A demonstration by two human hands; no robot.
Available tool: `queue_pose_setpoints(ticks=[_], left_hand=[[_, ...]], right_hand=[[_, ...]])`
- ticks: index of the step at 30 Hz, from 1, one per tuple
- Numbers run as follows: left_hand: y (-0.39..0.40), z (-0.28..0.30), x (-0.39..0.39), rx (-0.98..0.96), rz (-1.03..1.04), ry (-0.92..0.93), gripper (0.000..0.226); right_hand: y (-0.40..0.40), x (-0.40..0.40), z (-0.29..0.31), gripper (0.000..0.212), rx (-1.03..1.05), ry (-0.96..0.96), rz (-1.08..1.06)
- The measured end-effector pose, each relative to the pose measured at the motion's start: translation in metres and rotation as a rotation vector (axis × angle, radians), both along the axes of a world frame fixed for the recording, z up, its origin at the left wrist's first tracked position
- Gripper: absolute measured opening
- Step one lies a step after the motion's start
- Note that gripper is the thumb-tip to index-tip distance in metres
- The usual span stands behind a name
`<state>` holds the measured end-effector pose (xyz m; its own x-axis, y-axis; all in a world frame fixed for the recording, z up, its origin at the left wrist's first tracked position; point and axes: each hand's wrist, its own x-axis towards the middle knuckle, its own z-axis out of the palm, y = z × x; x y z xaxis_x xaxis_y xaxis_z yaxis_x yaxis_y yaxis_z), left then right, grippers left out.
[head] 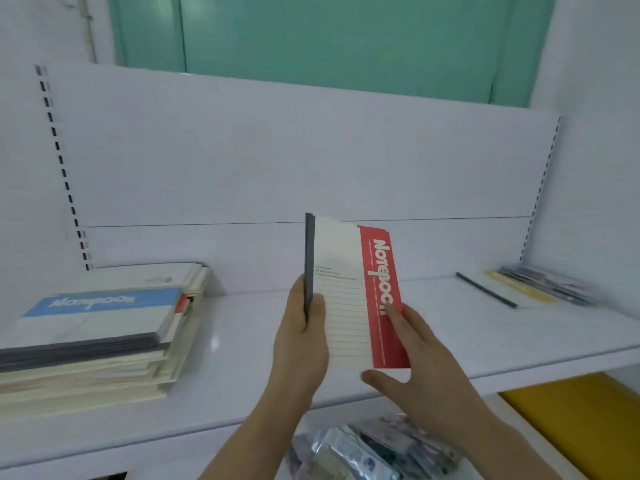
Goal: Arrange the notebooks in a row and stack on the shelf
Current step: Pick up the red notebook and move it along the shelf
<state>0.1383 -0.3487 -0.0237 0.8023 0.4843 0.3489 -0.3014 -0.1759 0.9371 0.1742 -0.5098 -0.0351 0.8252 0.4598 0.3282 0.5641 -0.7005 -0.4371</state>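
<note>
A notebook (349,292) with a cream lined cover and a red "Notebook" band stands upright above the middle of the white shelf (433,334). My left hand (301,344) grips its dark spine edge, thumb on the cover. My right hand (412,362) holds the lower right corner, with a finger on the red band and the thumb under the bottom edge. A stack of several notebooks (93,341) lies flat at the shelf's left end, the top one with a blue band.
A few thin notebooks or sleeves (540,285) lie flat at the shelf's far right, with a dark pencil-like stick (486,290) beside them. Below the shelf sit plastic-wrapped packets (367,452) and a yellow sheet (581,410). A white back panel rises behind.
</note>
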Motion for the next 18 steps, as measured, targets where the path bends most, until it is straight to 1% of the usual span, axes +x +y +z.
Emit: queue_pose_setpoints(ticks=[2,5,9,10,13,15,18], left_hand=[[-0.037,-0.001,0.024,-0.004,-0.01,0.011,0.027],[-0.086,-0.003,0.059,-0.07,-0.023,0.013,0.025],[-0.133,-0.007,0.105,-0.018,-0.037,0.088,0.023],[-0.14,-0.009,0.119,0.035,-0.038,0.128,0.023],[-0.152,-0.016,0.16,0.311,-0.035,0.252,0.023],[-0.156,-0.021,0.186,0.454,-0.001,0.255,0.026],[-0.16,-0.03,0.224,0.621,0.014,0.227,0.041]], right_hand=[[-0.039,0.02,0.002,0.093,0.032,-0.031,-0.036],[-0.093,0.047,0.009,0.083,0.067,-0.016,-0.059],[-0.144,0.084,0.006,0.079,0.019,-0.047,-0.116],[-0.154,0.096,0.004,0.079,-0.001,-0.069,-0.136],[-0.18,0.131,-0.004,0.08,-0.102,-0.118,-0.201],[-0.189,0.154,-0.008,0.08,-0.158,-0.12,-0.222],[-0.195,0.19,-0.014,0.079,-0.204,-0.152,-0.223]])
